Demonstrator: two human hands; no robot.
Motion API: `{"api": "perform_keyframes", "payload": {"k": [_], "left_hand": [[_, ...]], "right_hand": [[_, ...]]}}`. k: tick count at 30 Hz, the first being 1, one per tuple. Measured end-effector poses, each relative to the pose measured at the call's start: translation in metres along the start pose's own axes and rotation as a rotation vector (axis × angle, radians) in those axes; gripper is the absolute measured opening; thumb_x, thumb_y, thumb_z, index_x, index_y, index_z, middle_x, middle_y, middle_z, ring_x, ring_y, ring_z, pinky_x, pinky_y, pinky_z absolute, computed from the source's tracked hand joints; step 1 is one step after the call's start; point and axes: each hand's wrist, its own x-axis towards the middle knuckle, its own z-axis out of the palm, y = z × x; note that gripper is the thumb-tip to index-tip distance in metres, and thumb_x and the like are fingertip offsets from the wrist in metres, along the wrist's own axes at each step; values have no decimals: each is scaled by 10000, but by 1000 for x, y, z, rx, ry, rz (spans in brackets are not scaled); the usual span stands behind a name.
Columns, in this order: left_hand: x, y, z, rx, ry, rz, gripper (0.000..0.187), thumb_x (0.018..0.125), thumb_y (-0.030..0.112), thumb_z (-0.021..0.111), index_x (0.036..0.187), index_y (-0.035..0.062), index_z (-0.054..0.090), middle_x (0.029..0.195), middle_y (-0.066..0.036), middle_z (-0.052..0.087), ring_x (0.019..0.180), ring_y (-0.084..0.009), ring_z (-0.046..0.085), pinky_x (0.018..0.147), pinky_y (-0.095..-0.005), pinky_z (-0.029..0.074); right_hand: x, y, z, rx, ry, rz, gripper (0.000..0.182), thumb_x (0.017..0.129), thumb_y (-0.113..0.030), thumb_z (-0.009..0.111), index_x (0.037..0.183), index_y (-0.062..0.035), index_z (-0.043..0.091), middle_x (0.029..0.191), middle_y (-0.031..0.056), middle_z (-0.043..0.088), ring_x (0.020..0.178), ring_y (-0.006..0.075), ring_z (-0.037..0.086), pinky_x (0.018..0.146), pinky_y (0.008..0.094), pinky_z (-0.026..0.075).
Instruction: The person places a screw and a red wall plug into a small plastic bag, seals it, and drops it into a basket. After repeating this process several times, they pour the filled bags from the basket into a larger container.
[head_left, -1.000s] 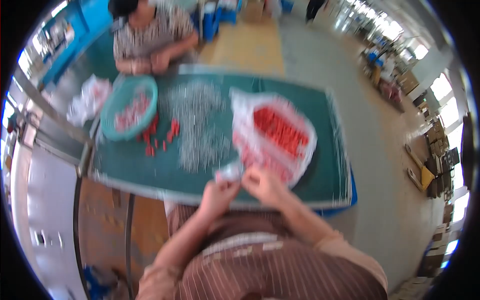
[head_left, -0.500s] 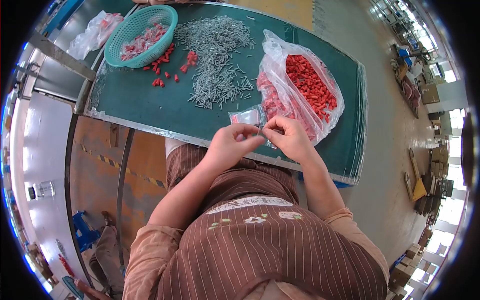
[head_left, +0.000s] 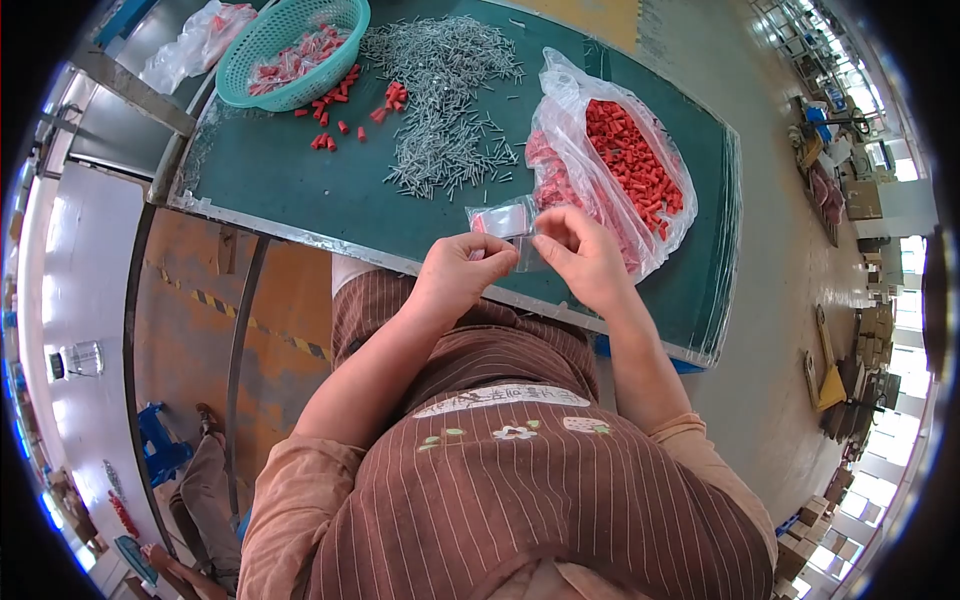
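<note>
My left hand (head_left: 462, 278) is closed in a pinch above the table's front edge; what sits between its fingertips is too small to name. My right hand (head_left: 583, 255) has its thumb and fingers curled close by, near small clear plastic bags (head_left: 505, 221) that lie at the table edge. Beside it is a large clear bag (head_left: 562, 118) full of red plastic plugs (head_left: 632, 165). Behind the hands, a pile of grey screws (head_left: 440, 120) spreads over the green tabletop (head_left: 290, 190).
A turquoise basket (head_left: 235, 88) with bagged red pieces stands at the back left, loose red plugs (head_left: 330, 142) beside it. Farther left are a white plastic bag (head_left: 200, 45) and a clear bottle (head_left: 84, 359). Another person's leg (head_left: 205, 495) shows at lower left.
My hands have moved apart from each other. The right fingers have spread slightly and risen toward the small bags. The whole view has shifted a little.
</note>
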Motion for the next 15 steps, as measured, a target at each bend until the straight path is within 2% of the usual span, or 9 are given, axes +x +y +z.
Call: {"api": "perform_keyframes", "payload": {"k": [1, 4, 7, 10, 13, 15], "left_hand": [[0, -1, 0, -26, 10, -11, 169, 859, 164, 712, 906, 3, 697, 708, 43, 576, 560, -19, 432, 467, -190, 321], [2, -3, 0, -52, 58, 11, 161, 851, 159, 720, 882, 3, 693, 715, 42, 583, 584, -21, 446, 492, -192, 347], [1, -1, 3, 99, 79, 152, 155, 833, 148, 733, 856, 0, 691, 716, 37, 597, 625, -25, 472, 539, -202, 394], [0, -2, 6, 277, 117, 258, 155, 814, 135, 744, 842, -7, 689, 711, 32, 609, 659, -27, 491, 585, -213, 428], [-5, 0, 6, 320, 115, 314, 156, 805, 128, 745, 843, -11, 687, 699, 25, 610, 658, -26, 494, 587, -219, 436], [-4, -1, 3, 302, 109, 273, 153, 809, 129, 744, 846, -8, 689, 701, 30, 610, 657, -27, 493, 586, -219, 435]], "right_hand": [[0, 0, 4, -121, 152, -171, 181, 845, -139, 683, 944, 5, 637, 811, 76, 631, 662, 181, 592, 612, 311, 474], [-4, -18, -5, -312, 237, -294, 214, 827, -154, 700, 960, 0, 634, 836, 103, 626, 674, 244, 587, 646, 341, 478], [-13, -24, -1, -60, -65, 3, 205, 849, -155, 680, 968, 6, 633, 841, 111, 648, 699, 226, 608, 666, 335, 486], [-12, -20, 5, 103, -181, 161, 192, 869, -152, 658, 968, 11, 635, 855, 130, 669, 752, 184, 629, 681, 316, 491], [-9, -6, 7, 117, -222, 194, 186, 882, -147, 634, 964, 20, 637, 855, 133, 683, 791, 143, 632, 698, 301, 494], [-7, -5, 9, 129, -231, 194, 179, 876, -135, 632, 964, 21, 638, 847, 119, 683, 784, 135, 628, 698, 300, 494]]}}
